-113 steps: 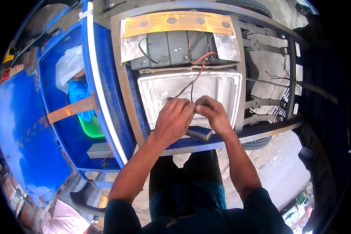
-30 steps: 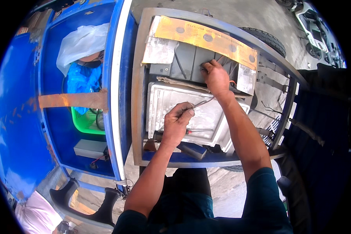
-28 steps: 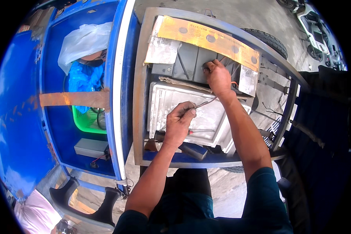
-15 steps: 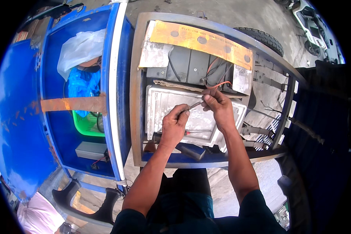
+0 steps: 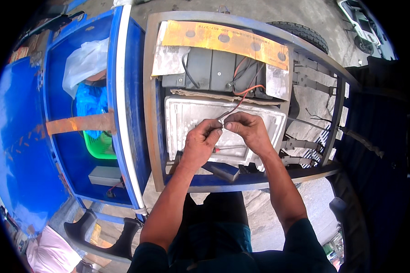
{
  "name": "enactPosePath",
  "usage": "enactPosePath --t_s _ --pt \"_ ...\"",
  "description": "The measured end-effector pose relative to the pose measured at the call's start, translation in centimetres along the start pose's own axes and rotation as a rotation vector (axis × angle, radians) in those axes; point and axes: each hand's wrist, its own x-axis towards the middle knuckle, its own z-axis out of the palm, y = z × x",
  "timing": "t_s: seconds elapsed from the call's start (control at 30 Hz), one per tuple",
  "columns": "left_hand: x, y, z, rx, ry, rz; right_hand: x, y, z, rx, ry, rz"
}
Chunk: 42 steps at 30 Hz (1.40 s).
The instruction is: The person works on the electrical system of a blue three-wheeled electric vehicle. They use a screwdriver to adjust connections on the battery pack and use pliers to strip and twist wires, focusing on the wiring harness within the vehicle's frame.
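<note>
My left hand (image 5: pixel 203 140) pinches the end of a thin electric wire (image 5: pixel 239 103) over a dirty white foam lid (image 5: pixel 183 119). Thumb to thumb beside it, my right hand (image 5: pixel 247 130) is closed in a pinch at the same wire end. The exact joint between the fingertips is too small to make out. From my fingers, dark and reddish wire runs up to several dark grey batteries (image 5: pixel 221 73) in the metal frame. An orange wire (image 5: pixel 256 87) lies on the batteries. Below my hands, a screwdriver (image 5: pixel 217 150) with a red handle rests on the lid.
A yellow cardboard strip (image 5: pixel 209 36) covers the batteries' far edge. The rusty metal frame (image 5: pixel 152 113) surrounds them. To the left, a blue box (image 5: pixel 100 182) holds a green basket (image 5: pixel 95 148), blue and white bags, and a grey metal case. A tire (image 5: pixel 300 34) lies beyond.
Both hands have come closer together, the right one moving down and left from the batteries. The wire now stretches from the batteries to my fingertips. The whole view has shifted slightly.
</note>
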Motion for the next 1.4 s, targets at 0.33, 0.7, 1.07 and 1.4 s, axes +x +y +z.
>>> enactPosePath --t_s 0.33,0.7,1.07,1.4 --pt "-0.1 -0.7 -0.2 -0.001 -0.042 -0.051 -0.9 2.1 0.7 0.169 0.067 0.006" --pt "-0.7 -0.6 0.0 0.083 -0.016 0.056 -1.5 2.0 1.5 0.175 0.081 0.036" --pt "-0.8 -0.5 -0.9 -0.093 0.037 -0.085 -3.4 2.1 4.8 0.020 0.280 -0.046" --pt "-0.3 -1.2 -0.7 -0.100 0.054 -0.062 -3.5 2.0 5.6 -0.061 0.317 -0.151"
